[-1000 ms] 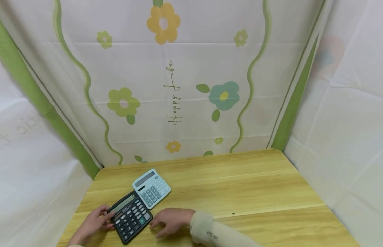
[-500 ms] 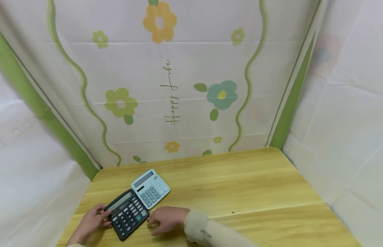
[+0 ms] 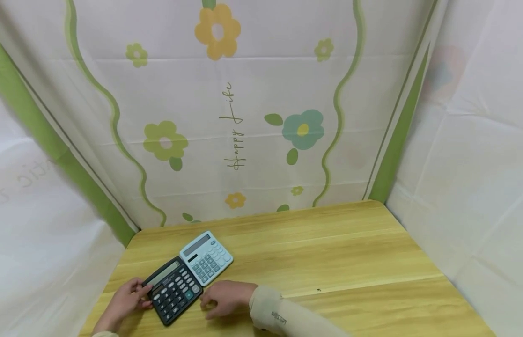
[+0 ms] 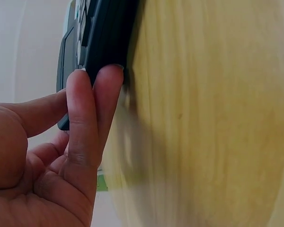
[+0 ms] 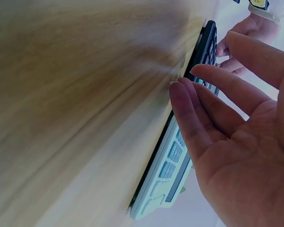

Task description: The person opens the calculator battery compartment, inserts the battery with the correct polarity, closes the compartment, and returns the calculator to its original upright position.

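A black calculator (image 3: 173,292) lies face up on the wooden table, its far edge up against a light blue calculator (image 3: 207,258). At its left edge my left hand (image 3: 125,300) pinches it, thumb on top and fingers along the side; the left wrist view has this black calculator (image 4: 102,38) close up. My right hand (image 3: 227,298) rests at the opposite edge with loosely bent fingers, the fingertips touching or very near the black casing. In the right wrist view, the light blue calculator (image 5: 163,172) shows below those fingers.
The wooden table (image 3: 328,262) extends to the right, with a small dark mark (image 3: 318,290) on it. A white curtain with printed flowers (image 3: 261,93) hangs behind, and more white cloth (image 3: 467,187) encloses the sides.
The black calculator has shifted slightly away from me, along the light blue one, with both hands following. In the last half second it has barely moved. The view also shifted a little.
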Motion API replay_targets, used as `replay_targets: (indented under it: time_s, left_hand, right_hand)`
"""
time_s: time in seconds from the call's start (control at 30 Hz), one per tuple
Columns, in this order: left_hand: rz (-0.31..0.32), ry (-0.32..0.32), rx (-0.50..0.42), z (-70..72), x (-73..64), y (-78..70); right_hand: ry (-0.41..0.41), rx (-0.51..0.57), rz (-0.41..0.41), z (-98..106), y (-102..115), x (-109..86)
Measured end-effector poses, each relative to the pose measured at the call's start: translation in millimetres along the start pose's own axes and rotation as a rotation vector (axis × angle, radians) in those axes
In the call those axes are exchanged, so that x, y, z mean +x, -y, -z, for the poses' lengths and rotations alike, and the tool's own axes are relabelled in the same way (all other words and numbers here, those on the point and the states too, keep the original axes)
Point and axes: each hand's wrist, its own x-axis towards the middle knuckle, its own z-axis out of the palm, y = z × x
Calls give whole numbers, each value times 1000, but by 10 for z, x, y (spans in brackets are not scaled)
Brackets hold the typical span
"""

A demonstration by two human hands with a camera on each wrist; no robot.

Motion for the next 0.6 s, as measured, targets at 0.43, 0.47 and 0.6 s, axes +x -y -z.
replay_targets:
  time_s: [0.43, 0.47, 0.6]
  left_hand:
    - [-46, -64, 129, 62, -96, 44]
    - [-68, -84, 193, 80, -105, 24]
    - [-219, -249, 470, 135, -172, -127]
  right_hand:
    - [-30, -44, 23, 20, -12, -60]
    - [-52, -53, 10, 39, -24, -96]
    - [-195, -116, -57, 154, -125, -247]
